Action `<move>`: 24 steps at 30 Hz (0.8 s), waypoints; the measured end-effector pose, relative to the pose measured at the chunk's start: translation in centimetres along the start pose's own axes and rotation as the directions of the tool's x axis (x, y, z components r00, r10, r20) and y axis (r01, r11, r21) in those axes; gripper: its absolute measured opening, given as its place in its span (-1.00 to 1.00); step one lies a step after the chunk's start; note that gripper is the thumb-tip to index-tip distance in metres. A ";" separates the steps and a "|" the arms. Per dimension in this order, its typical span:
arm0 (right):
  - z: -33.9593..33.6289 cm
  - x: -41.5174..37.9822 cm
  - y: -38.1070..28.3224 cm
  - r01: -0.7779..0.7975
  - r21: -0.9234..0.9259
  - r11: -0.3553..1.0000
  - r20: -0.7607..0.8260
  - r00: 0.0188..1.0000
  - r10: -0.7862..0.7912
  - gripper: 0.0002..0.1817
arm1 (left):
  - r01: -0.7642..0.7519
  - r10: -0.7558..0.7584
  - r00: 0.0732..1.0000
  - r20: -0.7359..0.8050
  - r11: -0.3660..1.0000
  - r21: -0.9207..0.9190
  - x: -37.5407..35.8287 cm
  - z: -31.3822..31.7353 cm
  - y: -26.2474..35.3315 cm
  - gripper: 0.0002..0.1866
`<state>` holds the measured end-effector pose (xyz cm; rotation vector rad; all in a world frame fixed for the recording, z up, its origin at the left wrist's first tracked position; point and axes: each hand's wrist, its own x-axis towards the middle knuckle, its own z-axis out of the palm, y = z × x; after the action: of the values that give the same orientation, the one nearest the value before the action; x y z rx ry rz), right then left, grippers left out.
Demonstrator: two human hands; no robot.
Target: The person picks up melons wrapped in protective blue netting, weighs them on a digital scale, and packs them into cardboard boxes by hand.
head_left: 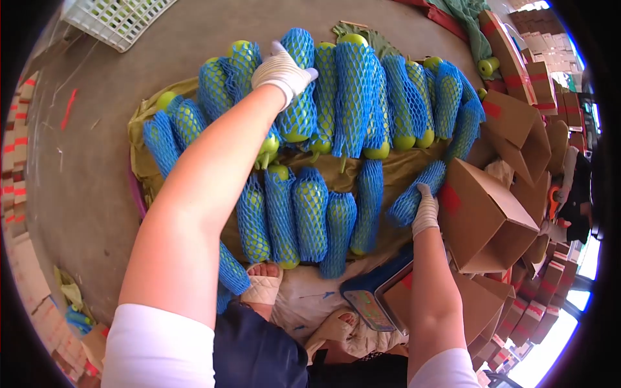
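My left hand (284, 72), in a whitish glove, reaches to the far row and is closed around a green gourd in a blue foam net (297, 119). Part of that gourd is hidden behind the hand. At the right, my right hand (425, 210), also gloved, grips another netted gourd (409, 202), which lies at a slant beside an open carton. Between and around my hands, several more netted gourds (310, 210) lie in two rough rows on an olive cloth (401, 169). Some light green ends and stems stick out of the nets.
An open cardboard carton (475, 213) stands right of my right hand, with more cartons (517, 129) behind it. A scale with a display (369, 309) is near my feet. A white plastic crate (119, 22) is at the far left. Another person (574, 207) is at the right edge.
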<state>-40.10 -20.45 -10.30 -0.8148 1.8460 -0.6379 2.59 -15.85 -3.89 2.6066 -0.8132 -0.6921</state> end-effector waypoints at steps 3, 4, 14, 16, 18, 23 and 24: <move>0.7 -5.7 -4.2 -0.269 0.476 0.837 0.336 0.936 0.110 -0.54 | -0.230 0.175 0.972 -0.157 0.844 -0.485 -0.3 0.9 -2.8 -0.10; 1.3 -9.7 -6.4 -0.256 0.569 0.781 0.374 0.927 0.031 -0.63 | -0.349 0.264 0.936 -0.232 0.629 -0.695 -0.7 1.0 -3.8 -0.20; -17.9 -32.2 -14.7 0.271 0.545 0.793 0.340 0.793 -0.505 -0.24 | 0.569 0.639 0.726 0.254 -0.350 -0.744 -18.4 -7.7 -12.2 -0.12; -24.7 -35.1 -16.7 0.593 0.315 0.741 0.376 0.639 -0.671 -0.09 | 0.622 0.823 0.505 0.259 -0.139 -0.771 -19.3 -7.5 -16.9 -0.11; -31.4 -36.2 -17.8 0.615 0.031 0.788 0.361 0.728 -0.583 -0.10 | 0.647 0.699 0.622 0.352 -0.205 -0.734 -23.0 -9.1 -20.1 -0.16; -38.4 -33.6 -15.7 0.396 -0.771 0.499 0.425 0.903 -0.062 -0.16 | 0.491 0.405 0.840 0.361 -0.283 -0.824 -28.2 -15.3 -20.7 -0.22; -38.4 -32.4 -14.4 0.431 -0.816 0.384 0.461 0.887 -0.018 -0.16 | 0.338 0.352 0.897 0.267 -0.157 -0.928 -28.5 -16.9 -20.0 -0.23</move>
<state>-62.37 -2.10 33.27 -1.8104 1.6124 0.5038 -0.07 19.56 11.48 0.8275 -0.0679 -1.2567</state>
